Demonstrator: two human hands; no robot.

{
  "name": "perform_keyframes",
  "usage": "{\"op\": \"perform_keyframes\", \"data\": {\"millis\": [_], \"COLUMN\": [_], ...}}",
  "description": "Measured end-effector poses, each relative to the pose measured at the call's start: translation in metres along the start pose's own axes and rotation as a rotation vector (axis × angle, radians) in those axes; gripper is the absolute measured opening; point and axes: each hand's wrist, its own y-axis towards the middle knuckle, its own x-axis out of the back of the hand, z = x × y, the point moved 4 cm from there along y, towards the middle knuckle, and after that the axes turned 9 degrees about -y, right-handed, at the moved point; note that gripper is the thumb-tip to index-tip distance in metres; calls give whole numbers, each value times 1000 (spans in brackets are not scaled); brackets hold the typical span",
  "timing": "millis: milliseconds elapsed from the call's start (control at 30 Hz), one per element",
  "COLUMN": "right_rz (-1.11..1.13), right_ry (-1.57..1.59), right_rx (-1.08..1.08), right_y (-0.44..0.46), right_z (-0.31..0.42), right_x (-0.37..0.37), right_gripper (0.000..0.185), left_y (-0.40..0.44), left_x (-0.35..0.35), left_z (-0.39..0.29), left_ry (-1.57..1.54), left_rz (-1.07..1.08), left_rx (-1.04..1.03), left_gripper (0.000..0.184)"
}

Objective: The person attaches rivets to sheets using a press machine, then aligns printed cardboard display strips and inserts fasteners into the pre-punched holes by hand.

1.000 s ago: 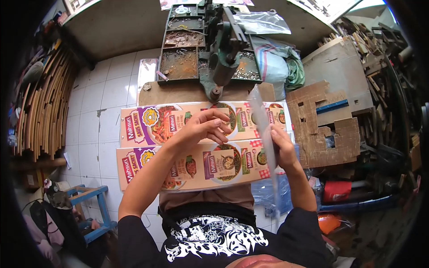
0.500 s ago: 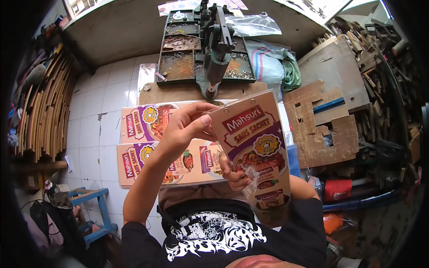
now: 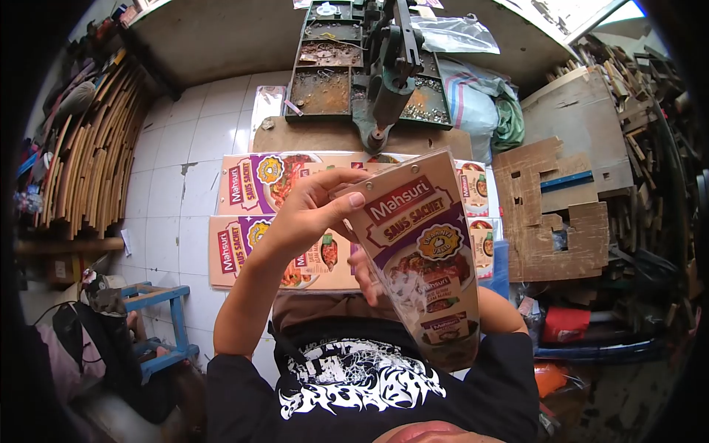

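Note:
My left hand (image 3: 325,210) pinches the top left corner of a long printed board (image 3: 432,244) marked "Mahsuri Saus Sachet", which has a clear plastic cover and two metal eyelets at its top edge. The board hangs tilted in front of my chest. Partly behind its left edge, my right hand (image 3: 367,277) shows only some fingers, spread apart; whether they touch the board is hidden. Beneath the hands lie two rows of similar printed boards, an upper one (image 3: 255,193) and a lower one (image 3: 236,255).
A green hand press (image 3: 388,92) stands beyond the boards, between trays of small metal parts (image 3: 321,90). Cut brown board (image 3: 557,221) and scrap wood lie at the right. A blue stool frame (image 3: 177,325) and upright brown sheets (image 3: 92,155) are at the left.
The held board has turned from edge-on to face the camera, and my left hand has taken hold of its top corner. My right hand has moved behind the board. The view has shifted slightly.

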Motion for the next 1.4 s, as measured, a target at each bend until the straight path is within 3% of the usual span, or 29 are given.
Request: {"op": "perform_keyframes", "data": {"millis": [33,100,167,233,267,333,533,633,667,733,867,933,1000,1067,1133,1233,1300,1333,1400], "right_rz": [-141,-537,-576,-400,-419,-620,-1312,-1769,-1767,-1989,-1964,-1474,-1352,-1381,-1306,-1189,-1434,-1426,-1629], "right_ry": [-95,-426,-680,-580,-690,-960,-1143,-1305,-1300,-1133,-763,-719,-725,-978,-1025,-993,-1033,-1037,-1698], "right_rx": [55,-44,60,211,238,367,568,385,386,-41,-2,260,540,730,772,783,784,792,568], "right_y": [-6,-42,-50,-74,-94,-131,-254,-330,-351,-386,-387,-351,-283,-269,-246,-213,-208,-209,-211], "right_z": [9,24,55,71,83,96,80,56,44,15,-28,-23,0,25,57,105,124,124,127], "right_x": [3,50,38,55,59,51,71,104,113,128,121,105,57,60,58,70,95,104,116], "right_gripper": [78,67,61,69,65,53,40,44,44,59,72,76,63,53,50,49,51,51,52], "left_y": [-3,-9,-15,-21,-25,-33,-61,-79,-86,-103,-142,-162,-166,-169,-158,-134,-130,-132,-135], "left_x": [1,4,13,21,27,36,59,73,78,87,105,122,119,127,134,144,153,156,158], "left_z": [1,2,4,8,10,14,15,19,20,21,21,27,23,20,12,-5,-9,-17,-22], "left_ry": [-18,-33,-25,-41,-56,-71,-195,-206,-223,-250,-218,-281,-312,-347,-308,16,709,1044,1161], "left_rz": [-23,-54,-118,-157,-186,-201,-299,-376,-406,-378,-630,-589,-568,-627,-659,-809,-1072,-1157,-1096], "left_rx": [12,26,30,16,3,11,-57,-107,-140,-137,-315,-341,-302,-370,-401,-411,-414,-391,-323], "left_gripper": [39,40,43,44,45,46,44,45,45,44,44,40,39,39,43,66,73,73,69]}}
